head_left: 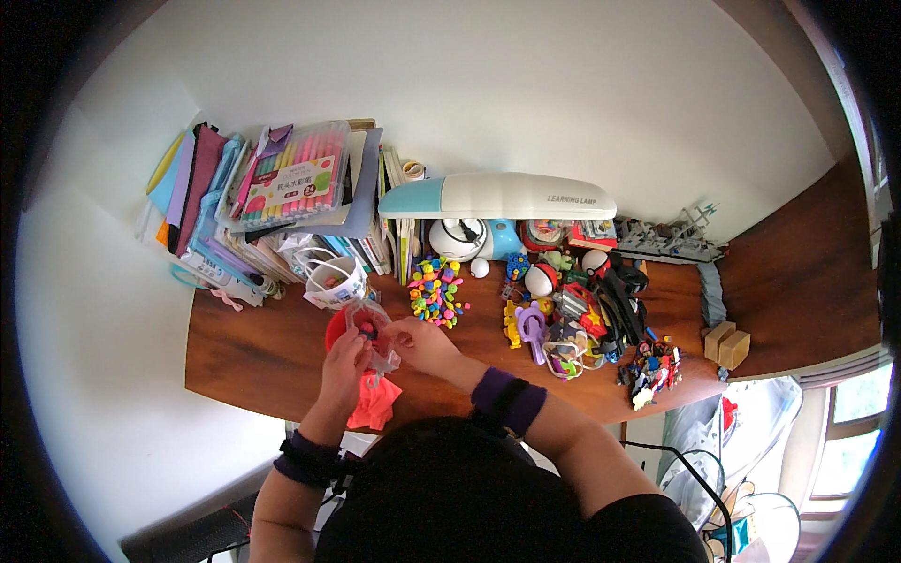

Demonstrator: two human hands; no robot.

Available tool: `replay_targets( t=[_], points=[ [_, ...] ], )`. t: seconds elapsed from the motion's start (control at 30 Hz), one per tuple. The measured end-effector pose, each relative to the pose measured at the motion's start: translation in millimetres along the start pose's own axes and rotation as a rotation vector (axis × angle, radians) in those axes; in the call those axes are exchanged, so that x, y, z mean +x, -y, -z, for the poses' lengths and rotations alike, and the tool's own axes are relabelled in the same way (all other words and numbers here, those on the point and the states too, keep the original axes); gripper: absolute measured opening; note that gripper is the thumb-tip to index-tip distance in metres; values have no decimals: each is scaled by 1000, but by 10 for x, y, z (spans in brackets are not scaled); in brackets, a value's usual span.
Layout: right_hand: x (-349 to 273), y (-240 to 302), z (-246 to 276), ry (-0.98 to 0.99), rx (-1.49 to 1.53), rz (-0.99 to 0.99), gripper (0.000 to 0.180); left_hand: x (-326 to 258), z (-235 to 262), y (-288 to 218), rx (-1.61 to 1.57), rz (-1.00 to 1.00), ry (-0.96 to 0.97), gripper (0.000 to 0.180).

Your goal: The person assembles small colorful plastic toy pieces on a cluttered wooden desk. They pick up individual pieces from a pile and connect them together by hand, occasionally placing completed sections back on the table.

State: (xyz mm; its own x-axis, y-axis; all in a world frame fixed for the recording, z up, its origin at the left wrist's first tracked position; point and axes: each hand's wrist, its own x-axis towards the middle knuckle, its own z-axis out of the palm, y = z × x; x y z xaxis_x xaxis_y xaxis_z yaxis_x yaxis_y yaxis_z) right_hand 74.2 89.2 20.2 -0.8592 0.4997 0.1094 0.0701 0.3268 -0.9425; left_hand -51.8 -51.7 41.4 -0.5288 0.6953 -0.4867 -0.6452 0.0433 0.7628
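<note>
Over the left part of the desk, a clear plastic bag (386,360) hangs between my hands, with something small, red and dark showing inside it. My left hand (348,357) is closed on the bag's left side. From the right, my right hand (419,342) pinches the bag near its edge; its fingertips are partly hidden. A red round container (334,327) shows behind the left fingers. Below the hands, a crumpled coral-pink sheet (374,405) lies at the desk's front edge. Just beyond them stands a white printed bucket (338,283) with a handle.
Bright small beads or toy pieces (437,293) are heaped right of the bucket. A long lamp (497,195) overhangs the desk's back. Books and a marker case (296,178) stack at left. Mixed toys (572,314) and a building-brick pile (651,372) cover the right.
</note>
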Motion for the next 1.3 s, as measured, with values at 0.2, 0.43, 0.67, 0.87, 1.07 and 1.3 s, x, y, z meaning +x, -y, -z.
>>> replay_targets(
  t=[0.2,0.43,0.67,0.87,1.07,1.3],
  points=[
    [-134,-170,260,-26,-40,-210,27,40,-157,51,18,16,27,39],
    [-410,-834,540,-151,-188,-425,31,205,-612,259,224,60,142,39],
    [-542,-1185,600,-207,-223,-478,36,592,-781,686,290,339,136,35],
    [-421,-1285,541,-242,-326,-407,38,1045,-724,1135,212,467,139,31],
    [-331,-1382,465,-250,-300,-461,37,1173,-789,1227,272,474,119,34],
    [-347,-1457,403,-254,-267,-496,34,1242,-730,1311,286,517,115,41]
  ],
)
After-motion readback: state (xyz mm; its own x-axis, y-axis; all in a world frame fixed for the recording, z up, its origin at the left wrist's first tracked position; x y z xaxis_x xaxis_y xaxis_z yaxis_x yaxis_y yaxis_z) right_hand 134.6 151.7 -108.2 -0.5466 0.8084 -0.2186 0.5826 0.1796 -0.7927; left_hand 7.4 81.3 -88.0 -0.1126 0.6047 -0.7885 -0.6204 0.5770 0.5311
